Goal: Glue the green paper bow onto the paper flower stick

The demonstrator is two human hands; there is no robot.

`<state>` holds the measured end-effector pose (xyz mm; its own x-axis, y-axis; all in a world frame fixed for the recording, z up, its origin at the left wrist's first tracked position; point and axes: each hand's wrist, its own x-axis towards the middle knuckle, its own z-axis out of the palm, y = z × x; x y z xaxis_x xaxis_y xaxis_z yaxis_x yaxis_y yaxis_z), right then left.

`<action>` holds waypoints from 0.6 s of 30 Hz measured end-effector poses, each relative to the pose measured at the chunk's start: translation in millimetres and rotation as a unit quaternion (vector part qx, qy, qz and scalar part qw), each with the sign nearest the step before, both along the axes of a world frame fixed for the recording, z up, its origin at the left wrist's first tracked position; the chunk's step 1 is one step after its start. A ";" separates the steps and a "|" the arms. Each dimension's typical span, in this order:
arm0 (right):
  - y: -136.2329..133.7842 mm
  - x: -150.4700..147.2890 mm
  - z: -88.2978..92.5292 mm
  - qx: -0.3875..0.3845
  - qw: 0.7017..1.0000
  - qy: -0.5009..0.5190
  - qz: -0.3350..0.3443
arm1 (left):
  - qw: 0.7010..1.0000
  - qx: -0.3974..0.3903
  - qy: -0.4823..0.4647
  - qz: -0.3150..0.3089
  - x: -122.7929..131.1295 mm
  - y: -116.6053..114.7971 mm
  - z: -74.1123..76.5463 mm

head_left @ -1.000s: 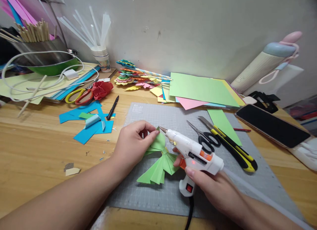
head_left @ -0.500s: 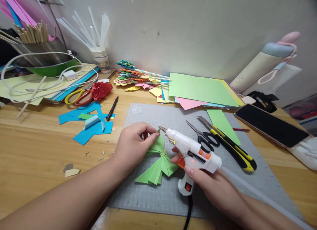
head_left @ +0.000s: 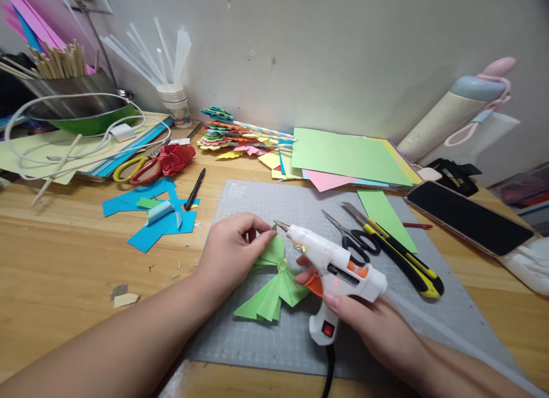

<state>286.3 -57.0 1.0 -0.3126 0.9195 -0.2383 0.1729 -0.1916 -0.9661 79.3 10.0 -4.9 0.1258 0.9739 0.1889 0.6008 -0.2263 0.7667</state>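
Observation:
My left hand (head_left: 238, 246) pinches the upper edge of a folded green paper bow (head_left: 272, 292), whose pleated tails spread over the grey cutting mat (head_left: 240, 346). Wrapped in my right hand (head_left: 364, 321) is a white hot glue gun (head_left: 330, 255) with an orange trigger and a red switch. Its metal nozzle points left, close to my left fingertips and the bow's top edge; whether it touches the paper I cannot tell. A clear glue stick trails from the gun's back, and a black cord hangs below its handle.
Black-handled scissors (head_left: 358, 241), a yellow-black utility knife (head_left: 403, 261) and a green paper strip (head_left: 386, 218) lie right of the gun, with a phone (head_left: 469, 215) beyond. Blue paper scraps (head_left: 160, 229), a black pen (head_left: 195, 189) and paper flowers (head_left: 227, 135) are left and behind.
The glue gun has shifted very slightly in my right hand's grip. My left hand and the green bow stay where they were.

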 end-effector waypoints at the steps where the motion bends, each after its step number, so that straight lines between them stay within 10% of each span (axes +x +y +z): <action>1: 0.3 -0.5 0.6 -0.003 1.000 0.004 0.000 | 1.000 0.000 -0.002 0.001 0.1 -0.1 0.5; 18: 19.9 8.2 -9.2 0.028 0.985 -0.111 -0.132 | 0.993 0.012 -0.093 0.071 -3.6 4.4 7.9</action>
